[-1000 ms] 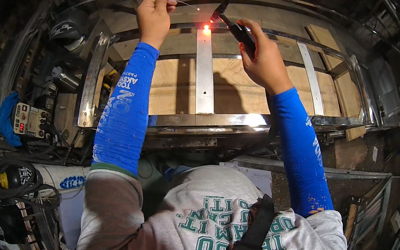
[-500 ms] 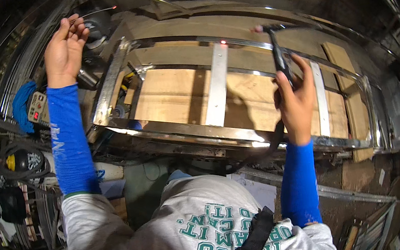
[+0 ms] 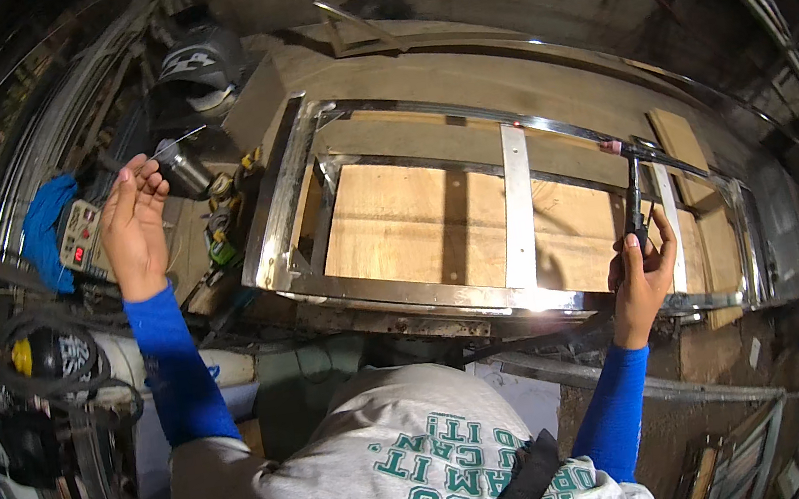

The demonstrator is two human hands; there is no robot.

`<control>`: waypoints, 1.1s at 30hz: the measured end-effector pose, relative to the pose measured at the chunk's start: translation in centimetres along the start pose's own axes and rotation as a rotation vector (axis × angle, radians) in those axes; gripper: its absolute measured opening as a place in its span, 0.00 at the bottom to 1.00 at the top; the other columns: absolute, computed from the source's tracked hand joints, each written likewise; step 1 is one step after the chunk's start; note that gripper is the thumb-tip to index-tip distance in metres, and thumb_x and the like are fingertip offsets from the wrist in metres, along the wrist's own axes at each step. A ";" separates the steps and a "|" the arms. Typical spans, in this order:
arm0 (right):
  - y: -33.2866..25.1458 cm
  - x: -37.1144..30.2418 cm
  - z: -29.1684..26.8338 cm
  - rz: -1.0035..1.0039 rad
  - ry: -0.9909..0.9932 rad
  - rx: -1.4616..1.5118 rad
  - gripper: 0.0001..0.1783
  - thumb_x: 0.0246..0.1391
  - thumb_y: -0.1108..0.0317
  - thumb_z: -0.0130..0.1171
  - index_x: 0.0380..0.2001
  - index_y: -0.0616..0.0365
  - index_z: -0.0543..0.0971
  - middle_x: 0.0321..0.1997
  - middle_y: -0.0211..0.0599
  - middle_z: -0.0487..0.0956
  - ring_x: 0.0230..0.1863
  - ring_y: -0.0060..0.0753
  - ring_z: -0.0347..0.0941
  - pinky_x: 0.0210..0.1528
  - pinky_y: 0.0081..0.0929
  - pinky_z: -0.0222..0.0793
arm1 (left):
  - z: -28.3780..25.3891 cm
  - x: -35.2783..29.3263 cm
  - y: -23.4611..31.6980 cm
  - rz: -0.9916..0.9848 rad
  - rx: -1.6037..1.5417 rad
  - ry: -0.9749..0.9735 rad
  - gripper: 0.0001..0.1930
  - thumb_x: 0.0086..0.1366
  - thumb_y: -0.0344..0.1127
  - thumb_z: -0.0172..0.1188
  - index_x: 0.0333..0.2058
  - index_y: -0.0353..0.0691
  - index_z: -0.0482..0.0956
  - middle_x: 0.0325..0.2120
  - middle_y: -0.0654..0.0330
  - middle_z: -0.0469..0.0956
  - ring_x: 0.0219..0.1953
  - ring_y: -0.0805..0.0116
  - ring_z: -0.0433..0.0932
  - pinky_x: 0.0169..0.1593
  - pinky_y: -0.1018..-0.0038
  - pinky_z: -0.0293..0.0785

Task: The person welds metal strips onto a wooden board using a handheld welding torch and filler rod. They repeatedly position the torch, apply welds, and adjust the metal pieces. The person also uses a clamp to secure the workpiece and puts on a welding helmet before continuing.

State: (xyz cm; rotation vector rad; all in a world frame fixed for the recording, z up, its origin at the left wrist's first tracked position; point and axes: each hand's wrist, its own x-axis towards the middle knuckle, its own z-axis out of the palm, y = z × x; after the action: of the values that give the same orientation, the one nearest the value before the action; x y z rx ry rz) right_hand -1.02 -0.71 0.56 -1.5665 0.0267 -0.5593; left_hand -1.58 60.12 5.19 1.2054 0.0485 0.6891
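Raised on the left, my left hand point(image 3: 137, 234) pinches a thin filler rod point(image 3: 186, 137) between thumb and fingers, its tip pointing right. My right hand point(image 3: 648, 267) grips a black welding torch point(image 3: 632, 186) with a pinkish nozzle, held over the right part of a shiny metal frame point(image 3: 405, 287). The rectangular frame lies on the workbench. A pale metal strip point(image 3: 518, 204) crosses it near the middle, and a faint red spot shows by its far end. Another crosswise strip point(image 3: 671, 224) stands just right of the torch. Both hands are bare, with blue sleeves.
At the left are a control box point(image 3: 80, 236) with a red display, a blue bundle point(image 3: 52, 230), and a metal cup point(image 3: 183, 169). A dark welding helmet point(image 3: 200, 71) sits behind them. Wooden boards point(image 3: 406, 223) show through the frame; a plank point(image 3: 682, 136) lies right.
The scene has shifted right and down in the view. My left hand has come lower, and the rod's tip no longer glows red. The glow at the strip's far end has faded.
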 end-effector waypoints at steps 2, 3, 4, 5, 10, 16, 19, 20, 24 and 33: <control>0.2 -0.1 0.2 -0.016 0.040 -0.019 0.31 0.67 0.75 0.59 0.70 0.57 0.63 0.32 0.32 0.78 0.20 0.11 0.64 0.20 0.14 0.58 | 4.8 -1.6 1.7 0.042 0.013 -0.045 0.18 0.78 0.38 0.56 0.54 0.26 0.78 0.42 0.52 0.84 0.42 0.69 0.81 0.51 0.71 0.80; 0.5 0.0 0.1 -0.070 0.044 -0.049 0.27 0.70 0.69 0.57 0.69 0.59 0.65 0.32 0.32 0.78 0.20 0.13 0.66 0.19 0.15 0.59 | 7.6 -2.5 1.5 0.050 -0.002 -0.113 0.17 0.78 0.38 0.57 0.52 0.27 0.79 0.41 0.52 0.84 0.41 0.70 0.82 0.50 0.71 0.81; -0.3 -0.1 0.5 -0.030 0.100 -0.022 0.25 0.73 0.63 0.54 0.68 0.60 0.67 0.31 0.33 0.78 0.19 0.15 0.66 0.19 0.17 0.60 | 10.5 -3.6 1.5 0.060 -0.011 -0.178 0.16 0.78 0.38 0.57 0.51 0.28 0.80 0.39 0.53 0.84 0.40 0.70 0.82 0.49 0.72 0.81; -1.2 -0.2 0.7 0.007 0.156 0.006 0.25 0.76 0.57 0.51 0.67 0.61 0.68 0.31 0.34 0.78 0.19 0.16 0.66 0.19 0.18 0.61 | 13.3 -4.7 1.1 0.072 -0.021 -0.241 0.15 0.77 0.37 0.58 0.50 0.29 0.81 0.38 0.53 0.85 0.38 0.70 0.83 0.47 0.72 0.82; -5.8 1.8 -0.2 0.057 -0.154 1.050 0.32 0.78 0.47 0.39 0.64 0.67 0.66 0.36 0.35 0.69 0.27 0.23 0.63 0.25 0.21 0.64 | 25.8 -5.1 -5.3 0.065 0.013 -0.375 0.09 0.74 0.32 0.62 0.44 0.30 0.84 0.35 0.55 0.86 0.33 0.73 0.84 0.40 0.75 0.83; -19.2 10.5 -6.7 -0.660 -0.293 0.470 0.22 0.71 0.55 0.58 0.56 0.62 0.72 0.45 0.39 0.76 0.44 0.32 0.72 0.47 0.30 0.70 | 36.0 -1.5 -15.9 -0.072 0.245 -0.301 0.09 0.73 0.32 0.62 0.38 0.31 0.84 0.29 0.57 0.86 0.30 0.72 0.83 0.36 0.76 0.81; -20.7 15.4 -5.8 -0.814 -0.062 -0.336 0.12 0.72 0.64 0.56 0.44 0.63 0.81 0.36 0.36 0.82 0.34 0.28 0.75 0.36 0.29 0.72 | 35.6 -0.7 -19.1 -0.095 0.283 -0.331 0.10 0.75 0.35 0.61 0.39 0.32 0.83 0.32 0.58 0.85 0.34 0.74 0.83 0.36 0.75 0.80; -19.6 16.5 -3.8 -0.828 -0.196 -0.482 0.13 0.72 0.63 0.57 0.44 0.64 0.81 0.35 0.36 0.82 0.33 0.27 0.75 0.35 0.29 0.71 | 34.9 -0.5 -20.3 -0.077 0.271 -0.337 0.10 0.75 0.35 0.60 0.39 0.32 0.83 0.32 0.58 0.85 0.34 0.74 0.83 0.36 0.75 0.80; -13.9 18.1 -2.2 -0.861 -0.838 -1.127 0.22 0.64 0.52 0.65 0.35 0.64 0.79 0.26 0.47 0.79 0.27 0.47 0.77 0.32 0.41 0.70 | 34.2 0.6 -23.2 0.094 0.367 -0.394 0.10 0.75 0.34 0.59 0.39 0.32 0.83 0.32 0.59 0.86 0.36 0.71 0.82 0.44 0.74 0.78; -7.4 22.1 -0.6 -0.704 -1.154 -1.275 0.26 0.59 0.44 0.65 0.30 0.60 0.79 0.18 0.53 0.73 0.23 0.59 0.74 0.29 0.49 0.66 | 33.7 -0.3 -23.3 0.118 0.488 -0.396 0.11 0.75 0.39 0.59 0.39 0.38 0.85 0.33 0.64 0.87 0.37 0.76 0.82 0.37 0.72 0.78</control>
State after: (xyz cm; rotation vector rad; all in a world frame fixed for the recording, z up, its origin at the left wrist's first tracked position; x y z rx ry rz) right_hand 15.77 -8.35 14.87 -2.9648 -1.3062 -0.0014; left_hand 22.00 27.49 -2.23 1.8089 -0.1967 0.5432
